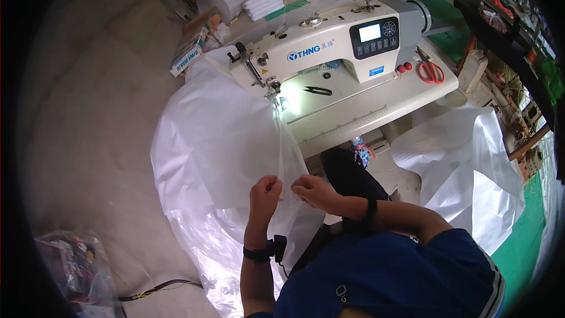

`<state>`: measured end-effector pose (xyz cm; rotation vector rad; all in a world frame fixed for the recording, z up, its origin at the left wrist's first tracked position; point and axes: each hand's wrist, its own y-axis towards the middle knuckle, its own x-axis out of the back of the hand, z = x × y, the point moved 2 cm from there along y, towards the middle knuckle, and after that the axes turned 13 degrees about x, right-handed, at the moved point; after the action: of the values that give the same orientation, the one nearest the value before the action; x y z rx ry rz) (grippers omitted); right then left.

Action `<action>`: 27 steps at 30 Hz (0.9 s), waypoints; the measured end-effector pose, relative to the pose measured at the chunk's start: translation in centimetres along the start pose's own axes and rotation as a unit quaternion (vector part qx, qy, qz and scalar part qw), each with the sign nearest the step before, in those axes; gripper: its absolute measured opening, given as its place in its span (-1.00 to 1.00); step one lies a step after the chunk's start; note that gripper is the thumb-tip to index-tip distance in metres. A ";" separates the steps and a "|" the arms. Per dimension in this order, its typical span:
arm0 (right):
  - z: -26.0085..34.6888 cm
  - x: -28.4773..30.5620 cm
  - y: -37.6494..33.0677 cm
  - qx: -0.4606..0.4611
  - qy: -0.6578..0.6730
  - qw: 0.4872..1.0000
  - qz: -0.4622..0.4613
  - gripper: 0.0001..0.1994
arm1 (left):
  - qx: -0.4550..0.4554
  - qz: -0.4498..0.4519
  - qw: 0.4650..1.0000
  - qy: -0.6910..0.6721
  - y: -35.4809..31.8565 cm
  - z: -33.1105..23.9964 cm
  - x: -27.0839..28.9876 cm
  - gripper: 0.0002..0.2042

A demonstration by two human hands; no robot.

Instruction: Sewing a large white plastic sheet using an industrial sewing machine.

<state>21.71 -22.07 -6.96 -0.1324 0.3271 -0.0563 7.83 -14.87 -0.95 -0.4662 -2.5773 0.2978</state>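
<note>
White translucent sheet (218,141): big plastic-like film, held at its near edge, long axis running from the hands up and away to the needle area of the sewing machine (329,47). A taut fold line runs from the fingers straight up to the presser foot. Bulk of the sheet spreads out to the left of the hands and drapes down over the table edge toward the floor, more of it bunched below the wrists.

Left hand (266,191): fingers curled closed, pinching the sheet's edge. Right hand (313,190): also closed in a pinch on the same edge, just beside the left, knuckles nearly touching. Both hands have a dark band at the wrist; the left one carries a small black device.

Beyond the hands: the machine head sits on a pale table (376,112), its lamp lighting the needle plate. Small black thread snips (318,90) lie on the bed, beyond and slightly right of the hands. Red-handled scissors (431,70) sit far right on the table, well apart.

Room: bare concrete floor (88,112) is open to the left of the sheet. Right of the hands, a second heap of white sheet (465,165) lies past the person's knee. Clear bag of odds (76,271) lies low left.
</note>
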 end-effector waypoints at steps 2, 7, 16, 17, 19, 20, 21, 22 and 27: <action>1.6 -0.1 -1.3 0.163 -0.141 0.976 -0.006 -0.80 | -0.066 -0.016 0.997 0.019 0.4 0.2 -0.7 -0.81; 3.5 -1.3 -4.2 0.183 -0.415 0.889 0.063 -0.80 | -0.047 0.020 0.996 0.073 0.6 -0.1 -3.4 -0.84; 3.9 3.3 -4.1 0.215 -0.446 0.869 0.017 -0.72 | -0.109 -0.130 0.978 0.118 0.7 1.2 -5.4 -0.81; 2.6 4.0 -3.6 0.216 -0.448 0.867 0.017 -0.72 | -0.125 -0.109 0.978 0.127 0.4 1.2 -5.7 -0.83; -2.0 5.8 -1.5 0.133 -0.368 0.920 -0.018 -0.65 | -0.144 -0.087 0.977 0.133 0.4 1.1 -6.3 -0.85; -3.1 5.1 -1.2 0.122 -0.356 0.926 0.039 -0.64 | -0.152 -0.078 0.974 0.146 0.6 1.5 -6.1 -0.86; -3.9 4.3 -1.3 0.124 -0.356 0.925 0.041 -0.64 | -0.161 -0.068 0.972 0.159 0.9 1.8 -5.9 -0.87; -4.7 3.3 -1.5 0.112 -0.368 0.917 0.104 -0.65 | -0.162 -0.071 0.971 0.159 1.0 2.3 -5.7 -0.87; -0.7 -0.6 -4.5 0.128 -0.391 0.892 0.186 -0.72 | -0.182 -0.015 0.980 0.079 0.2 1.3 -4.7 -0.85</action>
<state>20.73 -26.60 -6.77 0.1752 -0.4692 0.3307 11.06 -16.61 -4.19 -0.5534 -2.4814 -0.2194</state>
